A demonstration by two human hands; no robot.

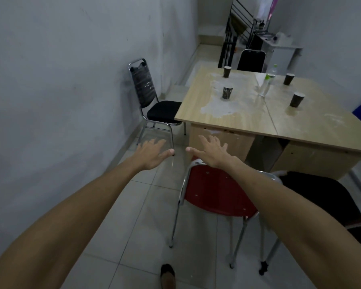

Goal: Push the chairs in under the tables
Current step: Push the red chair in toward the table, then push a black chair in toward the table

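While both arms reach out over the floor, the left hand (152, 152) and right hand (212, 151) are spread wide open, palms down, holding nothing. Red chair (217, 192) sits just below the right hand, near side of the wooden table (248, 113), not tucked in. Black chair (154, 101) stands at the table's left edge by the wall, seat partly under. Paper cups (227, 92) are on top.

Both bare hands, left hand (152, 153) & right hand (212, 152), spread open mid-frame above red plastic chair w/ chrome legs (215, 190); light wooden tables (248, 119) upper right.
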